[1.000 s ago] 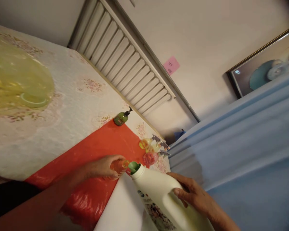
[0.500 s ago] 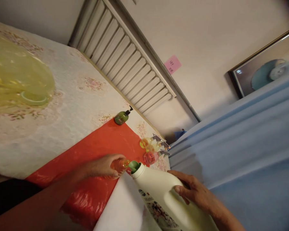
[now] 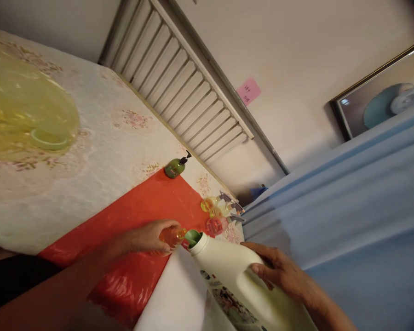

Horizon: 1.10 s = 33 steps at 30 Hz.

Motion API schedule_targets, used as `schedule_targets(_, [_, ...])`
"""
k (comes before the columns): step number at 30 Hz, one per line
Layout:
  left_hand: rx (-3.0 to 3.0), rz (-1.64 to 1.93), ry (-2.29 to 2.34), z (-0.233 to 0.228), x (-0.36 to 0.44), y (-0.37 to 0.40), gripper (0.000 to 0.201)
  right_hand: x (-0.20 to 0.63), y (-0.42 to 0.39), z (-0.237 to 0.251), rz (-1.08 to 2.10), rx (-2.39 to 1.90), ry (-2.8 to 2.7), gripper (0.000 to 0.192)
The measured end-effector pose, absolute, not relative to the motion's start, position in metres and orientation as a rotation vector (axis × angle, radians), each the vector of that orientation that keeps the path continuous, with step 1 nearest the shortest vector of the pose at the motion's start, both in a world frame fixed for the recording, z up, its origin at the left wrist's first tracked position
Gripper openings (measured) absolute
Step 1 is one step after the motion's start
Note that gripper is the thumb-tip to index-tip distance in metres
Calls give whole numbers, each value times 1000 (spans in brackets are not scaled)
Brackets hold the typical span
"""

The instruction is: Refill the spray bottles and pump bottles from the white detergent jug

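While right hand [image 3: 283, 276] grips tilted jug [image 3: 238, 280] handle, left hand [image 3: 148, 236] clasps small bottle [image 3: 172, 235] at spout; fill level unclear, pour seemingly unfinished.

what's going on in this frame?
A person's right hand grips the handle of a big white jug, tilted so its green spout sits right at the mouth of a small orange bottle. The left hand holds that bottle over the red sheet. More small bottles stand just beyond.
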<state>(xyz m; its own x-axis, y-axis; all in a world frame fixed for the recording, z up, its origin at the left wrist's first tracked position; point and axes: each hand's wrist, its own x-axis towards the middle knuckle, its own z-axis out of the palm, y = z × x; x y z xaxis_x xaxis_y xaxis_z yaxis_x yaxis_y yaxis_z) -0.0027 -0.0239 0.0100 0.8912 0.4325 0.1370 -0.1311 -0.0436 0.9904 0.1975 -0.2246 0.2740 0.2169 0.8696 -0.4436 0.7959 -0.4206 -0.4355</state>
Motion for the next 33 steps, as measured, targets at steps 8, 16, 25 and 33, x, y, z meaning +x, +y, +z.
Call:
schedule_targets(8, [1562,467,240,13,-3,-25,55,197,-223,276,1005,-2347,-1629,62])
schedule_targets(16, [1568,479,234,9,-2,-23,58,194,-221,278,1016,-2367,-1601,65])
schedule_targets(25, [1569,486,246,9,-3,-24,59,191,-217,283,1026,-2386,-1609,66])
schedule_targets(33, [1536,464,247,14,-4,-25,56,190,-215,285,1043,-2406,-1601,68])
